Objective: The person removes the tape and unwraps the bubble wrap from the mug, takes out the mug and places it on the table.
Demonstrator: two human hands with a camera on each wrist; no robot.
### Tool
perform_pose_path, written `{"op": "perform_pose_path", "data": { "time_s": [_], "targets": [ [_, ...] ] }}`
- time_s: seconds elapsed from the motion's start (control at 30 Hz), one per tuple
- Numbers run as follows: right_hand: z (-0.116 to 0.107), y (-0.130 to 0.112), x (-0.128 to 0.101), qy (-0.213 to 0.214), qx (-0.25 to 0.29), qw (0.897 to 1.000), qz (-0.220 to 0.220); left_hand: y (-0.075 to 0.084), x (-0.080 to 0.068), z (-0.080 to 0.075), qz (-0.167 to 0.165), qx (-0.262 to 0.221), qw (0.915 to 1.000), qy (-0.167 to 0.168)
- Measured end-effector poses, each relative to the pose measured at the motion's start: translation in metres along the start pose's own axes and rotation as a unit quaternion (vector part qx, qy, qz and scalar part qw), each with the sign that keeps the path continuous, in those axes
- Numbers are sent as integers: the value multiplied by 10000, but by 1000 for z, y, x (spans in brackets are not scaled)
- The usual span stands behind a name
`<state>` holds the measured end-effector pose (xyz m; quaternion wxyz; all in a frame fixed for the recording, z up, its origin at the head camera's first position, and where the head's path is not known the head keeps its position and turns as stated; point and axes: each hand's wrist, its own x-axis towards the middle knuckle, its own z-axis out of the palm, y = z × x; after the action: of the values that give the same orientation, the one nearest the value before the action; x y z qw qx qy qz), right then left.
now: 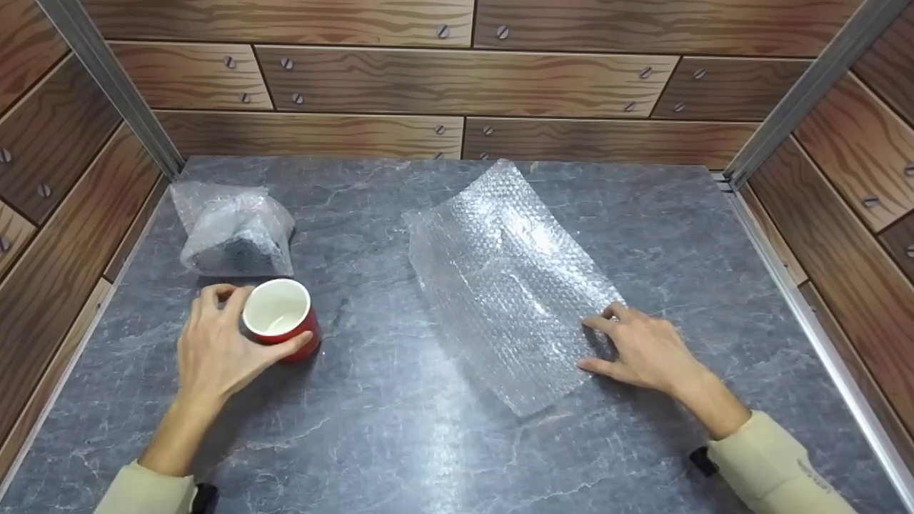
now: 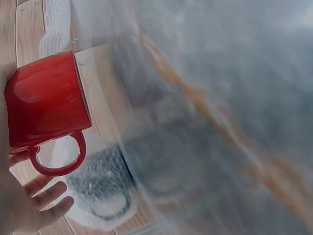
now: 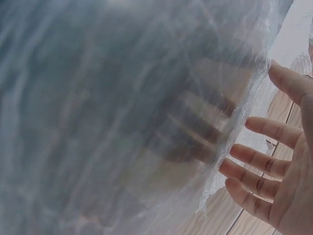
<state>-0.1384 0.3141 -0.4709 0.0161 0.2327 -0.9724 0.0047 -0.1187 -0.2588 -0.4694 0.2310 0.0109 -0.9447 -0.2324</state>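
On the left of the table, my left hand grips a red mug with a cream-white inside, thumb across its front and fingers at its far side. The mug stands upright. Its handle shows in the left wrist view, close to the loosely bent lower fingers. A sheet of clear bubble wrap lies flat across the middle. At its right edge, my right hand touches the sheet with thumb and fingertips. In the right wrist view, the fingers are spread along the bubble wrap's edge.
A bundle in bubble wrap sits at the back left, just behind the mug; its contents are unclear. Wood-patterned walls and metal posts border the grey marbled table.
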Motion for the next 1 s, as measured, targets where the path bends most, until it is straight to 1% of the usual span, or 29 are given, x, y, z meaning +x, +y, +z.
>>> {"op": "perform_pose_path", "data": {
  "time_s": [0.23,0.37,0.5,0.67,0.8,1.0],
  "targets": [
    [-1,0,1,-27,14,10000,-3,-14,-6,-6,-305,53,9995,-45],
    [-1,1,1,-41,3,10000,-16,-21,-8,-8,-454,83,9989,15],
    [0,1,0,-39,-2,10000,-20,-25,-8,-9,-557,134,9983,73],
    [0,1,1,-22,-6,10000,-22,-26,-8,-11,-597,188,9980,47],
    [0,1,1,-3,-11,10000,-30,-27,-7,-11,-607,205,9979,-39],
    [0,1,0,-28,-12,10000,15,-26,-6,-12,-725,223,9966,-334]
  ]
}}
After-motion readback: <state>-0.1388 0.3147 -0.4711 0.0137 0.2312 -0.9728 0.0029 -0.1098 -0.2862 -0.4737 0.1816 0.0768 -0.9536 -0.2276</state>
